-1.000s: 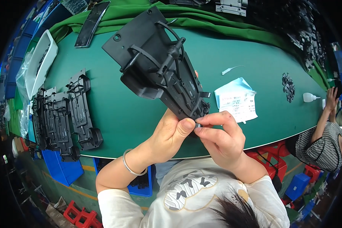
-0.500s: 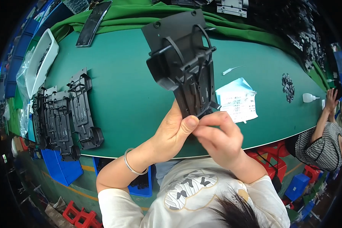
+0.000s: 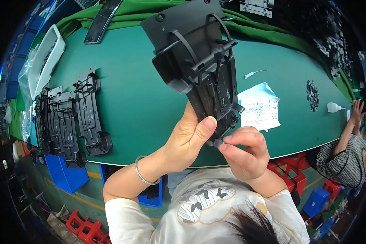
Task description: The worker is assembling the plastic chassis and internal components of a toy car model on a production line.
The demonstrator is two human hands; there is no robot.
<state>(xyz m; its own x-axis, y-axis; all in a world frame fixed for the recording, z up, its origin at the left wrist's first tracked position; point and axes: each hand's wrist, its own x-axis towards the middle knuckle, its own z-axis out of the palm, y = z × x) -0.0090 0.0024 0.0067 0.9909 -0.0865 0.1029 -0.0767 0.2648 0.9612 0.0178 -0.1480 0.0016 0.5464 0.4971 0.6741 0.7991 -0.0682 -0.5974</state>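
Fingers of R hand [image 3: 248, 156] nearly together, pinching small grey pc [image 3: 218, 142] at near end of blk moulded part [image 3: 212, 95]. L hand [image 3: 187, 136] clamps that part above green table [image 3: 130, 101], thumb on top. Vs earlier: pc now visible, R fingertips farther from L thumb.

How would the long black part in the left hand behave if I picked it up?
The black part probably feels stiff: gripped near its lower end by the left hand, it shows no sag. Its thin-looking walls suggest low weight. The slender arched bars might snap if pushed.
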